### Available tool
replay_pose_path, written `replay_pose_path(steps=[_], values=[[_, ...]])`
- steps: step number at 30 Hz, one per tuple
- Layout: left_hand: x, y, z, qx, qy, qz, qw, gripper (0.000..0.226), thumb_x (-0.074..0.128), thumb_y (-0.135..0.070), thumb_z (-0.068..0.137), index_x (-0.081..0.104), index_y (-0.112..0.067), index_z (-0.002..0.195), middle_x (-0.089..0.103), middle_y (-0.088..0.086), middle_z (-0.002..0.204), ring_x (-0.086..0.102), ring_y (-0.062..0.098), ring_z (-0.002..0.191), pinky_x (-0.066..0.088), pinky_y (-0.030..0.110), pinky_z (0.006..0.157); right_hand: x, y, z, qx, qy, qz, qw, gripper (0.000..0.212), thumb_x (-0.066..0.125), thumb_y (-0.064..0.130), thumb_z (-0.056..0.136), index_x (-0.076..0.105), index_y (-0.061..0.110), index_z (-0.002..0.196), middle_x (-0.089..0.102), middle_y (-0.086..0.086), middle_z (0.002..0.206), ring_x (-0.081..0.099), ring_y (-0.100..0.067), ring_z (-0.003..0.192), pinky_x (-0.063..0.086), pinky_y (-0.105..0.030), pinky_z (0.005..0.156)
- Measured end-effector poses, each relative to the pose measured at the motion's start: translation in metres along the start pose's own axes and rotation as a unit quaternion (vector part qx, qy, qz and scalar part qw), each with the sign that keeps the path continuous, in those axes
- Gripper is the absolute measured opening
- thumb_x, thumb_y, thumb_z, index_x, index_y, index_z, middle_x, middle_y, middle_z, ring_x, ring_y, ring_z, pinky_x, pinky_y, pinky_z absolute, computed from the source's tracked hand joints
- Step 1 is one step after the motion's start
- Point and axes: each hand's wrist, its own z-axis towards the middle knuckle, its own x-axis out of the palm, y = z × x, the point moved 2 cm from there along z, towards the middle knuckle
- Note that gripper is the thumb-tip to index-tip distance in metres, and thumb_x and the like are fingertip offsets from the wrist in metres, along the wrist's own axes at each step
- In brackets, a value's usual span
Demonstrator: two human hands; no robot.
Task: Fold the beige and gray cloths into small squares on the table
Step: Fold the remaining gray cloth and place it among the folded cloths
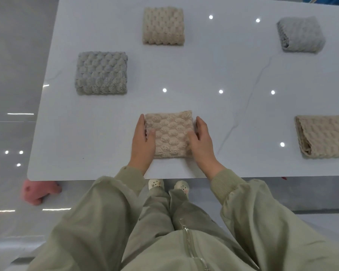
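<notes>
A folded beige cloth (169,133) lies as a small square near the front edge of the white table (233,71). My left hand (142,142) lies against its left side, fingers straight, thumb on top of the cloth. My right hand (203,141) presses its right side the same way. A second folded beige square (163,26) sits at the back centre. One folded gray square (101,72) rests at the left. A folded gray cloth (300,34) is at the back right, and a folded beige cloth (320,136) at the right.
The table's front edge runs just below my wrists, with its rounded corner at the left. A pink object (37,191) lies on the glossy floor beneath that corner. My feet in white shoes (168,185) stand under the edge.
</notes>
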Motion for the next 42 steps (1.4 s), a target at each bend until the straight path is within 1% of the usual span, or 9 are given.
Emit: replay_pose_path(steps=[4,8,13,19,21,24,31,36,42], values=[[0.002,0.003,-0.005,0.010,-0.004,-0.015,1.000,0.050,0.033,-0.022,0.103,0.020,-0.010,0.150,0.024,-0.001,0.155,0.022,0.004,0.140,0.016,-0.004,0.100,-0.005,-0.001,0.006,-0.022,-0.009,-0.013,1.000,0.056,0.046,0.017,0.098,0.023,0.017,0.149,0.029,0.005,0.153,0.026,-0.008,0.140,0.023,-0.018,0.109],[0.009,-0.001,0.003,0.031,-0.003,-0.008,0.999,0.048,0.032,-0.018,0.103,0.022,-0.006,0.148,0.028,-0.001,0.151,0.025,-0.005,0.132,0.017,-0.002,0.101,0.007,0.005,0.017,-0.032,-0.007,-0.017,0.999,0.054,0.047,0.017,0.096,0.030,0.015,0.147,0.041,0.006,0.143,0.041,-0.003,0.123,0.031,-0.003,0.096],[0.012,-0.001,0.009,0.050,0.015,0.002,0.999,0.061,0.033,-0.034,0.095,0.023,-0.006,0.148,0.029,0.000,0.151,0.026,0.006,0.137,0.018,0.001,0.104,0.021,0.004,0.014,-0.049,-0.028,0.008,0.998,0.056,0.048,0.020,0.092,0.032,0.011,0.146,0.039,0.000,0.148,0.038,-0.011,0.133,0.030,-0.022,0.110],[0.008,-0.001,0.012,0.047,0.005,0.003,0.999,0.050,0.035,-0.018,0.102,0.022,-0.005,0.148,0.028,0.003,0.153,0.024,0.008,0.139,0.016,0.000,0.105,0.013,-0.002,0.015,-0.038,-0.050,0.019,0.998,0.050,0.047,0.013,0.096,0.033,0.014,0.145,0.042,0.003,0.144,0.042,-0.003,0.125,0.031,0.003,0.091],[0.010,-0.002,0.011,0.041,0.013,0.004,0.999,0.051,0.037,-0.019,0.102,0.021,-0.007,0.149,0.027,0.002,0.153,0.023,0.010,0.141,0.017,0.006,0.108,0.015,-0.002,0.014,-0.042,-0.033,-0.001,0.999,0.052,0.047,0.014,0.096,0.031,0.014,0.146,0.042,0.004,0.144,0.041,-0.001,0.123,0.031,0.000,0.093],[0.006,-0.006,0.013,0.056,0.016,0.076,0.995,0.054,0.041,-0.025,0.101,0.021,-0.011,0.149,0.020,0.002,0.157,0.017,0.011,0.144,0.013,0.017,0.113,0.015,0.000,0.016,-0.059,-0.014,-0.061,0.996,0.057,0.047,0.021,0.096,0.024,0.015,0.149,0.033,0.002,0.151,0.034,-0.009,0.136,0.029,-0.021,0.111],[-0.003,-0.020,0.026,0.279,0.096,0.444,0.846,0.062,0.029,-0.041,0.091,0.029,-0.013,0.147,0.015,0.008,0.158,0.006,0.024,0.146,0.006,0.045,0.116,0.006,0.005,0.016,-0.125,-0.051,-0.279,0.951,0.058,0.044,0.028,0.093,0.026,0.011,0.146,0.012,-0.007,0.159,0.010,-0.018,0.146,0.002,-0.043,0.119],[-0.004,-0.029,0.045,0.345,0.152,0.516,0.769,0.062,0.029,-0.042,0.091,0.029,-0.015,0.147,0.016,0.008,0.158,0.006,0.025,0.147,0.005,0.049,0.115,0.010,0.013,0.012,-0.123,-0.084,-0.416,0.897,0.063,0.027,0.038,0.090,0.025,0.010,0.146,0.010,-0.010,0.159,0.005,-0.023,0.147,0.003,-0.052,0.117],[-0.009,-0.040,0.076,0.426,0.244,0.527,0.694,0.065,0.023,-0.047,0.092,0.020,-0.018,0.150,0.013,0.007,0.159,0.004,0.026,0.147,0.004,0.049,0.115,0.036,0.010,0.004,-0.023,-0.170,-0.420,0.891,0.067,0.020,0.042,0.089,0.025,0.008,0.146,0.010,-0.012,0.159,0.004,-0.025,0.147,0.003,-0.054,0.116]])
